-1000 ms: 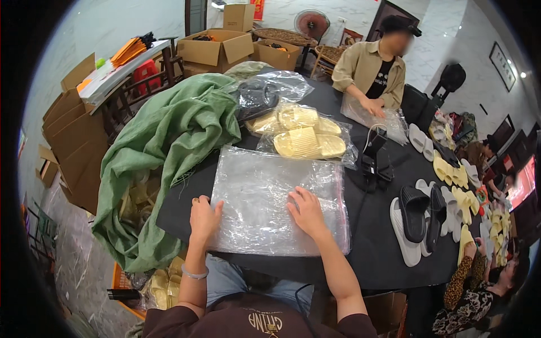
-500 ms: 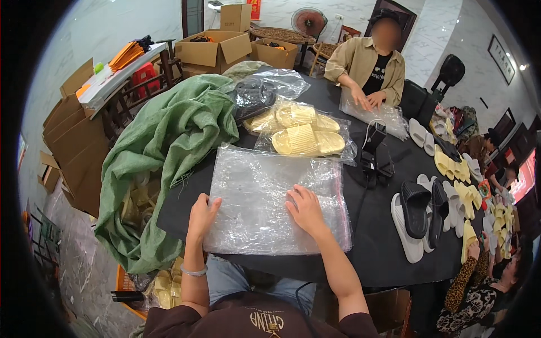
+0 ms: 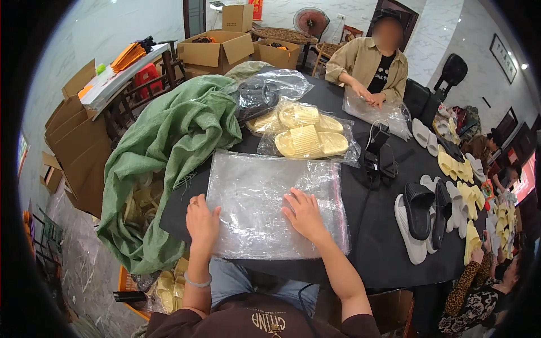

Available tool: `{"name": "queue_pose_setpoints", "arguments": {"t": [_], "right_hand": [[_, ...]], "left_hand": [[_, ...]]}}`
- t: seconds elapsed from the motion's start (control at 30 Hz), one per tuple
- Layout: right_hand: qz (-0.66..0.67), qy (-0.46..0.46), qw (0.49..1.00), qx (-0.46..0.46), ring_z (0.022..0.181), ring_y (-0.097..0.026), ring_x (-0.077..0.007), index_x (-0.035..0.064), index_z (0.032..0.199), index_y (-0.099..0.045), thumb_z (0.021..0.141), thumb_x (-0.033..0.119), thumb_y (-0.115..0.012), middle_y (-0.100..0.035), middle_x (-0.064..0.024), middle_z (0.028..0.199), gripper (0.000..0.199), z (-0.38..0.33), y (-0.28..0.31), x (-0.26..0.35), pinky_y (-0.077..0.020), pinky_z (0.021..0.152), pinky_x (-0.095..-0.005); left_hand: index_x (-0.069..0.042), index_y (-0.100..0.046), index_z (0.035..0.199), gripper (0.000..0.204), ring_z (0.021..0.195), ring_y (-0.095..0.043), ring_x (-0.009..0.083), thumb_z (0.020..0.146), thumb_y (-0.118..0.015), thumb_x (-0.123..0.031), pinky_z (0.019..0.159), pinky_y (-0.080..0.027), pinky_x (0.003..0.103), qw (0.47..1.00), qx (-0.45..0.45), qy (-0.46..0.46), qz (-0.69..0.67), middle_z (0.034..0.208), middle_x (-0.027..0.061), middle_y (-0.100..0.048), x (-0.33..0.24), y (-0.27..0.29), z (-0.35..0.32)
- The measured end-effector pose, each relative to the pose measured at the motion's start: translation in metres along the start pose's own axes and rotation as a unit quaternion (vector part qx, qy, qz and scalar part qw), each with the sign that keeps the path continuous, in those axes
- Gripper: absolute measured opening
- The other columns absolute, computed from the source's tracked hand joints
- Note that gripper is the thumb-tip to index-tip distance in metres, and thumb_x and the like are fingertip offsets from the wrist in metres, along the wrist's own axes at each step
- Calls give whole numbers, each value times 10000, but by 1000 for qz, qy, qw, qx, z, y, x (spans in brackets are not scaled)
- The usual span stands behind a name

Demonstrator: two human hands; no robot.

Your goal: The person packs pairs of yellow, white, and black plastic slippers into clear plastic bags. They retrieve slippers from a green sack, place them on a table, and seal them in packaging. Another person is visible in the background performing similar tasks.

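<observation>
A clear plastic bag [image 3: 253,188] with a reddish strip along its right side lies flat on the black table before me. It may be a stack of several; I cannot tell. At its left edge rests my left hand [image 3: 203,224], fingers extended and thumb toward the film. My right hand [image 3: 304,214] lies on the right half of the bag with its fingers spread. Neither hand grips anything. Just beyond the bag are yellow slippers [image 3: 310,141] wrapped in clear plastic, and behind them a dark wrapped pair [image 3: 256,97].
Green woven cloth [image 3: 163,152] drapes over the table's left side, above an orange crate [image 3: 127,281]. A black device [image 3: 378,152] with a cable stands right of the bag. Loose slippers [image 3: 418,211] line the right edge. Across the table, a person handles plastic film [image 3: 377,112].
The bag has turned slightly and its far edge sits a little nearer to me. My left hand has straightened along the left edge; my right hand has shifted slightly nearer on the film.
</observation>
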State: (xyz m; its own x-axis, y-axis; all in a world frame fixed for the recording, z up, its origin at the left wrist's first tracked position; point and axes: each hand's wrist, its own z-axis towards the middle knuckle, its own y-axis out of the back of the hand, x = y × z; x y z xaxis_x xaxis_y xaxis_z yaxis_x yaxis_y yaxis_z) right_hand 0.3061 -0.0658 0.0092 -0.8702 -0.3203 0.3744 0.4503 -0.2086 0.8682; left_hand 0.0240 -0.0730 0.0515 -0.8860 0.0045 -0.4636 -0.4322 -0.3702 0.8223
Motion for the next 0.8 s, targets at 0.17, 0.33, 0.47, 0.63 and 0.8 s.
{"name": "queue_pose_setpoints", "arguments": {"t": [0.17,0.33,0.47,0.63,0.8], "right_hand": [[-3,-2,1000,3,1279,-434,-290,119,1256,-560,896,304,-608,-472,-98,1358,408,0,-1,-2,-291,1073,-564],[11,-1,1000,1,1271,-434,-284,118,1240,-571,892,321,-607,-475,-104,1346,405,1,0,1,-297,1067,-575],[4,-1,1000,-1,1266,-437,-287,115,1237,-570,888,318,-612,-479,-105,1338,406,1,-3,0,-299,1063,-575],[8,-12,1000,17,1292,-421,-286,123,1262,-552,898,296,-607,-460,-92,1377,406,0,1,2,-278,1086,-545],[5,-5,1000,10,1284,-428,-288,125,1262,-551,894,292,-614,-466,-94,1367,408,1,2,3,-288,1077,-549]], "left_hand": [[-12,-454,1327,559,1325,-395,350,862,-663,-242,1057,-347,450,982,13,-187,-10,1428,200,-410,-16,-14,-1],[-23,-419,1389,585,1395,-295,353,930,-554,-359,1134,-236,472,979,110,-172,7,1489,200,-338,0,-45,-14],[-28,-428,1392,590,1402,-284,347,940,-514,-397,1141,-215,457,978,108,-179,6,1496,207,-330,2,-48,-15],[-29,-453,1374,567,1394,-300,344,932,-532,-376,1133,-228,456,979,96,-182,-4,1481,193,-360,2,-47,-16],[-23,-466,1358,549,1387,-316,341,913,-574,-326,1130,-241,463,981,79,-178,-3,1469,184,-381,-1,-45,-16]]}}
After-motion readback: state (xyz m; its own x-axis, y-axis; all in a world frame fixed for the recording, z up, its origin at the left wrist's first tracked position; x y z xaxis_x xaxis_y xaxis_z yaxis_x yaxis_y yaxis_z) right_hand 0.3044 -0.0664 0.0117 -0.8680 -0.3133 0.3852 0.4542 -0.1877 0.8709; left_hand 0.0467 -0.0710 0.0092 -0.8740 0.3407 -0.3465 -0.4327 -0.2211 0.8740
